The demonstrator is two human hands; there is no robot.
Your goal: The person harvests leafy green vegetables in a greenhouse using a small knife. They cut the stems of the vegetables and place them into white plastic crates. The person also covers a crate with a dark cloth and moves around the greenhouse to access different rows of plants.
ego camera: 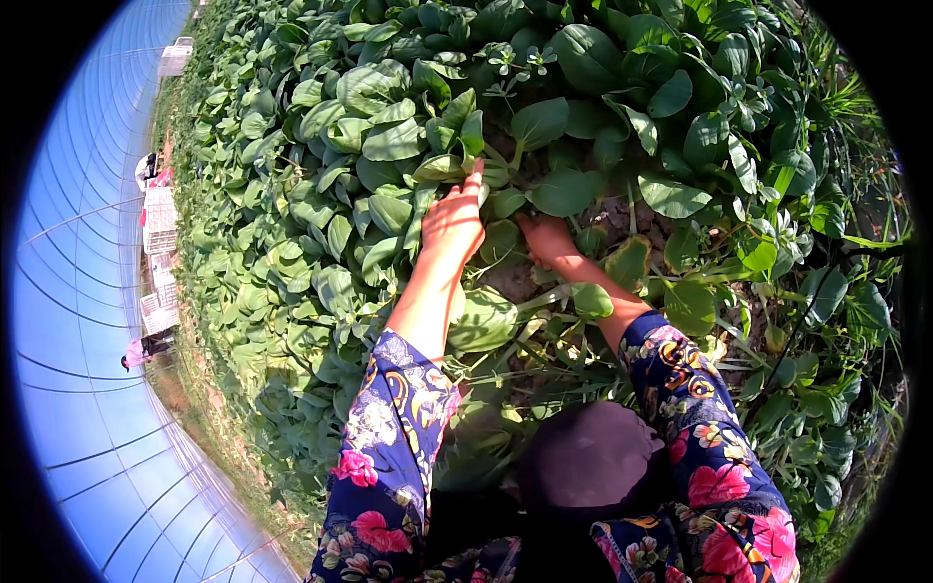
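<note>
Both my hands reach into a dense bed of leafy green plants that look like bok choy. My left hand (455, 218) is at the base of a bok choy plant (498, 169), its fingers against the pale stalks. Lower and to the right, my right hand (547, 240) is close to the soil beneath the broad leaves; its fingertips are partly hidden, and whether it grips anything does not show. A cut or fallen leafy plant (485, 319) lies below, between my forearms.
White plastic crates (160, 218) are stacked along the far left edge of the bed. A person in pink (135, 353) bends beside them. Grass and weeds (860, 146) border the right. A dark rod (798, 321) slants among the plants at right.
</note>
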